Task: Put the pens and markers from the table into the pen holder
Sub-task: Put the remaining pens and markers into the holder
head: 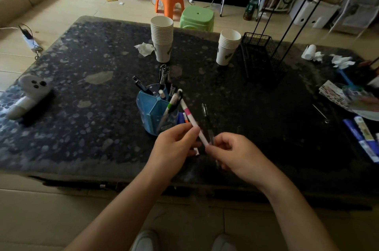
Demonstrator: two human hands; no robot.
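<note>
A blue pen holder stands near the middle of the dark table, with several pens and markers upright in it. A white marker with a pink band slants from my hands up toward the holder's right rim. My left hand pinches its shaft, and my right hand grips its lower end. A black pen runs alongside it, its lower part hidden by my right hand. More markers, purple and orange, lie on the table just right of the holder.
Two stacks of paper cups stand behind the holder, beside a black wire rack. A white device lies at the left edge. Tissues, tubes and papers crowd the right side. Stools stand beyond the table.
</note>
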